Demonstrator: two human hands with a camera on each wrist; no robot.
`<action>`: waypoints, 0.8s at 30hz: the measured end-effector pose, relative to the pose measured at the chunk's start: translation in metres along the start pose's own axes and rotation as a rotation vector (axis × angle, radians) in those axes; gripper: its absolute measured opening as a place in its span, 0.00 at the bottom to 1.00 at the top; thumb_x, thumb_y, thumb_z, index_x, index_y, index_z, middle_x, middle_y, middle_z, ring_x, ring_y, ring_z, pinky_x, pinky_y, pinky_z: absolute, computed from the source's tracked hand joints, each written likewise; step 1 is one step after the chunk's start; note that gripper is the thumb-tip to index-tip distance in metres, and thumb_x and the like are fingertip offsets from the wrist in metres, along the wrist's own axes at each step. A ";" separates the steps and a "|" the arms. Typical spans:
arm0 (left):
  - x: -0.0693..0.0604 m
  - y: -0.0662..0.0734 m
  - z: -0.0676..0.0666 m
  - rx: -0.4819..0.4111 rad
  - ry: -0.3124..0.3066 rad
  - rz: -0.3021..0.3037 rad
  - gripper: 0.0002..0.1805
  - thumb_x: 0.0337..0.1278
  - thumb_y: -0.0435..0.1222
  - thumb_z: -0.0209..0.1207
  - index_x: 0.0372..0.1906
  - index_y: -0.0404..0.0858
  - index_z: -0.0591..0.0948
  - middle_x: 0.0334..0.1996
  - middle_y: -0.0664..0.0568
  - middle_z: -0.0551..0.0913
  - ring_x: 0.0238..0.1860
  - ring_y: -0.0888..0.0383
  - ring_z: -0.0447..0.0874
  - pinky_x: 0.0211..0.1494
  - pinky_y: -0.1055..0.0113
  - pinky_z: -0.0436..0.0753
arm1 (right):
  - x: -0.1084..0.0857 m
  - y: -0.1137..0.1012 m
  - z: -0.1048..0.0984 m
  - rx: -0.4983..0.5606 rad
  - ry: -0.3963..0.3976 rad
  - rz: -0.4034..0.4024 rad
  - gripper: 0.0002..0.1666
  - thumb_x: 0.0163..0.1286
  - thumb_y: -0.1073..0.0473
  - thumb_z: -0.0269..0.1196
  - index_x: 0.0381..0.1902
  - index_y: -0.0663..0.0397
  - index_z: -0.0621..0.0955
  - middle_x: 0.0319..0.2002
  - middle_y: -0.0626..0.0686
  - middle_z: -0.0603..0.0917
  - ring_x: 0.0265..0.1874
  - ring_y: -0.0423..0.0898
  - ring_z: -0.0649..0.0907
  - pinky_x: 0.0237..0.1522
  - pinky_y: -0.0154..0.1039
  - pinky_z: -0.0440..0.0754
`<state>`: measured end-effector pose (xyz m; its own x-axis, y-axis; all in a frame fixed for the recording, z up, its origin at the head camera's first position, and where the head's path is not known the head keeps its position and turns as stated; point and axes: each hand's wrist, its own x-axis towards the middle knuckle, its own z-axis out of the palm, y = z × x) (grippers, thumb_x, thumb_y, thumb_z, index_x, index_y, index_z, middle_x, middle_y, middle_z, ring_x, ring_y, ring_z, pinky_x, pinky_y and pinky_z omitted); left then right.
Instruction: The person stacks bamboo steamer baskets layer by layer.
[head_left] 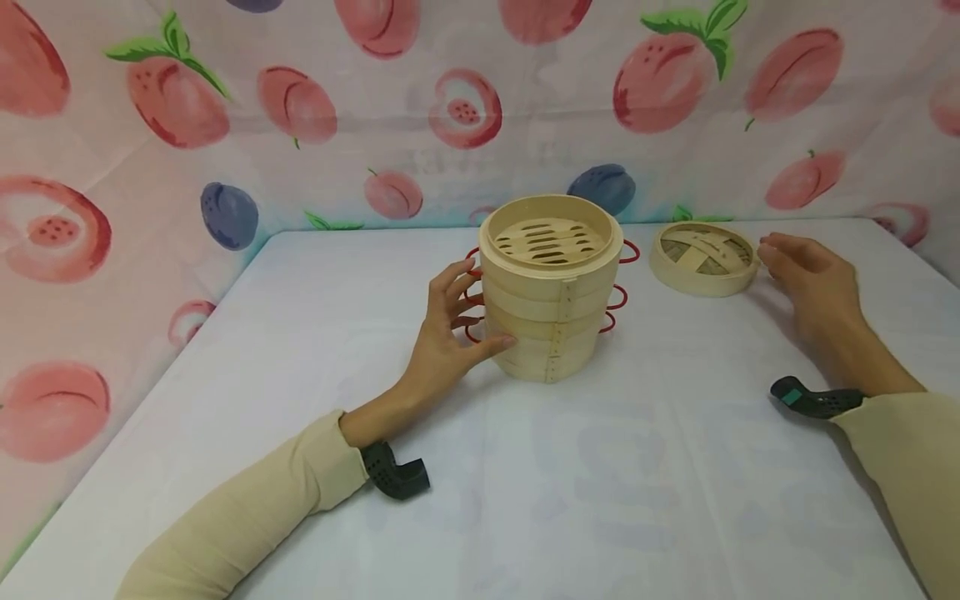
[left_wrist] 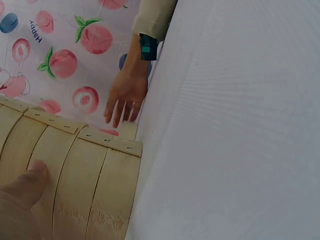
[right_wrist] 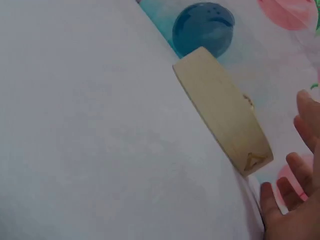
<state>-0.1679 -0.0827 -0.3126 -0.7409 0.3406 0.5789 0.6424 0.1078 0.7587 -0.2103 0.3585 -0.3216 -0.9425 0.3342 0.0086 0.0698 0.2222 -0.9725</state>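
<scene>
A stacked bamboo steamer point(head_left: 551, 321) with red loop handles stands upright on the white table, its slatted top tier uncovered. My left hand point(head_left: 452, 329) grips its left side, thumb against the front wall and fingers along the side by the red loops. In the left wrist view the thumb point(left_wrist: 31, 185) presses the steamer wall point(left_wrist: 75, 185). To the right lies the round woven steamer lid point(head_left: 705, 265), flat on the table. My right hand point(head_left: 813, 279) is just right of the lid, fingers loosely bent. The right wrist view shows those fingers spread, apart from the lid point(right_wrist: 225, 112).
A fruit-print cloth point(head_left: 465, 108) hangs behind the white table point(head_left: 570, 500) and along its left side. The table's back edge runs close behind the steamer and the lid. Dark wrist-worn devices point(head_left: 393, 473) sit at both sleeve cuffs.
</scene>
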 end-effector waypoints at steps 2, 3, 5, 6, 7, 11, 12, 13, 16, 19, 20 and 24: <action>-0.001 0.008 0.000 0.005 -0.002 -0.011 0.48 0.45 0.22 0.69 0.67 0.36 0.50 0.64 0.34 0.65 0.56 0.39 0.72 0.53 0.41 0.74 | 0.001 0.006 0.000 -0.125 -0.007 -0.013 0.35 0.62 0.35 0.60 0.66 0.33 0.71 0.68 0.37 0.64 0.67 0.38 0.60 0.69 0.38 0.55; -0.001 0.011 -0.001 0.010 -0.003 -0.016 0.48 0.45 0.22 0.69 0.67 0.36 0.50 0.64 0.34 0.65 0.56 0.39 0.73 0.53 0.41 0.74 | 0.001 0.008 0.001 -0.177 -0.013 -0.023 0.34 0.63 0.34 0.60 0.66 0.32 0.72 0.69 0.37 0.62 0.69 0.40 0.58 0.70 0.42 0.54; -0.002 0.013 -0.001 0.017 -0.001 -0.024 0.48 0.45 0.22 0.69 0.66 0.36 0.50 0.64 0.34 0.65 0.56 0.40 0.73 0.53 0.41 0.74 | 0.001 0.011 0.002 -0.272 -0.024 -0.047 0.33 0.64 0.33 0.58 0.66 0.31 0.71 0.72 0.38 0.59 0.71 0.44 0.55 0.70 0.49 0.52; -0.002 0.013 -0.001 0.016 0.001 -0.027 0.48 0.45 0.21 0.68 0.66 0.36 0.50 0.64 0.34 0.65 0.56 0.40 0.73 0.53 0.41 0.74 | 0.001 0.011 0.002 -0.295 -0.033 -0.051 0.33 0.63 0.33 0.59 0.66 0.30 0.71 0.72 0.39 0.57 0.72 0.47 0.53 0.70 0.52 0.51; -0.002 0.014 -0.001 0.015 0.002 -0.026 0.48 0.44 0.21 0.68 0.66 0.36 0.50 0.64 0.34 0.65 0.56 0.40 0.73 0.53 0.41 0.74 | 0.001 0.012 0.003 -0.310 -0.042 -0.052 0.34 0.63 0.33 0.59 0.66 0.31 0.71 0.73 0.41 0.57 0.72 0.49 0.53 0.70 0.53 0.52; -0.001 0.011 0.000 0.011 -0.001 -0.012 0.48 0.45 0.21 0.68 0.66 0.37 0.50 0.64 0.34 0.66 0.55 0.40 0.74 0.53 0.41 0.74 | 0.000 0.012 0.003 -0.350 -0.067 -0.048 0.37 0.60 0.31 0.61 0.66 0.32 0.70 0.73 0.51 0.57 0.71 0.55 0.54 0.67 0.55 0.56; -0.001 0.011 0.000 0.010 -0.002 -0.007 0.48 0.44 0.21 0.69 0.66 0.37 0.50 0.64 0.34 0.65 0.55 0.40 0.74 0.53 0.41 0.74 | -0.001 0.012 0.003 -0.360 -0.070 -0.054 0.38 0.60 0.31 0.61 0.66 0.33 0.70 0.72 0.53 0.57 0.70 0.55 0.54 0.67 0.54 0.57; -0.001 0.009 0.000 0.011 -0.002 -0.003 0.48 0.44 0.21 0.69 0.66 0.37 0.50 0.64 0.34 0.65 0.55 0.40 0.74 0.53 0.41 0.74 | -0.001 0.012 0.002 -0.372 -0.076 -0.063 0.38 0.60 0.32 0.61 0.66 0.35 0.70 0.72 0.54 0.58 0.70 0.56 0.54 0.67 0.55 0.56; -0.001 -0.003 0.001 0.009 0.001 -0.001 0.50 0.44 0.23 0.70 0.68 0.40 0.50 0.65 0.37 0.65 0.55 0.42 0.74 0.53 0.43 0.75 | -0.001 0.012 0.002 -0.409 -0.106 -0.109 0.38 0.61 0.33 0.62 0.66 0.40 0.71 0.73 0.56 0.56 0.70 0.58 0.55 0.67 0.58 0.55; -0.001 -0.016 0.001 0.011 0.003 -0.010 0.52 0.44 0.25 0.71 0.69 0.46 0.50 0.66 0.43 0.65 0.56 0.46 0.73 0.54 0.46 0.75 | -0.001 0.011 0.003 -0.445 -0.144 -0.159 0.38 0.61 0.34 0.62 0.64 0.47 0.73 0.74 0.56 0.52 0.69 0.63 0.58 0.66 0.62 0.53; -0.001 -0.020 0.001 0.010 0.004 -0.013 0.52 0.44 0.26 0.71 0.69 0.48 0.50 0.66 0.45 0.66 0.56 0.48 0.73 0.54 0.47 0.75 | -0.001 0.011 0.003 -0.451 -0.153 -0.172 0.38 0.61 0.35 0.62 0.63 0.49 0.74 0.75 0.56 0.51 0.69 0.64 0.57 0.66 0.63 0.52; -0.001 -0.023 0.000 0.019 0.005 -0.009 0.52 0.44 0.28 0.72 0.70 0.51 0.51 0.66 0.50 0.66 0.56 0.52 0.74 0.54 0.50 0.76 | -0.001 0.010 0.006 -0.457 -0.169 -0.206 0.36 0.62 0.37 0.63 0.60 0.54 0.75 0.74 0.59 0.49 0.68 0.66 0.58 0.65 0.64 0.52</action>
<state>-0.1819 -0.0853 -0.3308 -0.7479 0.3348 0.5733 0.6390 0.1289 0.7583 -0.2102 0.3551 -0.3322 -0.9886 0.0977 0.1142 -0.0221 0.6570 -0.7535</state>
